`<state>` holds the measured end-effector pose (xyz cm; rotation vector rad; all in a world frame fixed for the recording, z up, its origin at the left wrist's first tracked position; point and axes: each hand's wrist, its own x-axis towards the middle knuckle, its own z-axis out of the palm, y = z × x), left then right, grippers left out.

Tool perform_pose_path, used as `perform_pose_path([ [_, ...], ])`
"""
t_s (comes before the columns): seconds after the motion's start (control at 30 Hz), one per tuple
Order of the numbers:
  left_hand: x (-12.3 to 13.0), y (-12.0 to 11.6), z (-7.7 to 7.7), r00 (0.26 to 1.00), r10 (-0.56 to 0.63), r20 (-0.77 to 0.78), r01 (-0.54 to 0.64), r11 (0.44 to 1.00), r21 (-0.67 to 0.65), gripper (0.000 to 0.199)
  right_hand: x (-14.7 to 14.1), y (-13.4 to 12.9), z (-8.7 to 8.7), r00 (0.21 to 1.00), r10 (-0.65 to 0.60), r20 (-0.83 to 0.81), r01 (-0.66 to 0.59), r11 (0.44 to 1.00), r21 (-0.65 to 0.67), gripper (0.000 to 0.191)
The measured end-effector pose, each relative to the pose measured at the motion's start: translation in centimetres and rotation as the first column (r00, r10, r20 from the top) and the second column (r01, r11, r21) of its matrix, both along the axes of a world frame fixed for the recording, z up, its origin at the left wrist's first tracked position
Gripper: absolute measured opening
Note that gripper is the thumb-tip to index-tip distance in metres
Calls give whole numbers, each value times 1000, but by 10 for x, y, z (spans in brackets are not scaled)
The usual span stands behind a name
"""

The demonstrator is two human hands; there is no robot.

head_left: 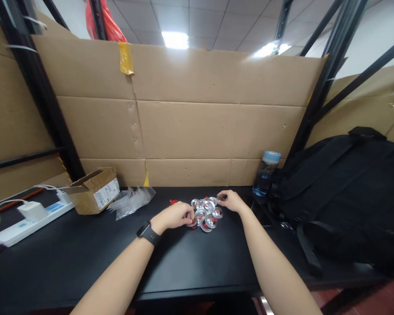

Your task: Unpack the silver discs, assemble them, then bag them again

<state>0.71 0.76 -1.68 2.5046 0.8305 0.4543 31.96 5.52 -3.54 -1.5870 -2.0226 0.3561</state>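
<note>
A pile of small round silver metal discs (pixel 207 206) with red bits at their centres lies on the black tabletop between my hands. My left hand (pixel 177 215), with a dark watch on its wrist, is at the pile's left edge. Its thumb and fingers are closed on a silver disc (pixel 192 222), partly covered by the fingertips. On the far right side, my right hand (pixel 231 200) pinches the edge of another disc (pixel 221 198), mostly hidden by the fingers. A small red piece (pixel 173 201) lies just beyond my left hand.
Clear plastic bags (pixel 133 202) and an open cardboard box (pixel 93 192) sit left, beside a white power strip (pixel 36 221). A water bottle (pixel 265 173) and black backpack (pixel 344 197) stand right. A cardboard wall (pixel 187 127) closes off the back.
</note>
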Motion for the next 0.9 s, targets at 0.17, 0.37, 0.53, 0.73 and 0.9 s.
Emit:
perform_pose_path([
  [0.17,-4,-3,7,999,30,18,-31,998,60,9,-4,0,-2,996,-44,75,42,999,25,21],
  [0.37,-10,-4,15,988,103,115,-121,980,160,14,8,-1,0,980,-173,99,167,984,64,17],
  [0.53,-5,-5,18,935,204,289,-257,953,158,9,-22,-17,19,997,-9,-82,27,975,221,27],
  [0.73,2,1,10,840,279,465,-299,954,-32,5,-99,-54,35,864,464,-193,-389,860,329,66],
  [0.9,6,5,4,801,283,528,-251,959,-133,8,-118,-61,32,876,425,-229,-327,870,368,49],
])
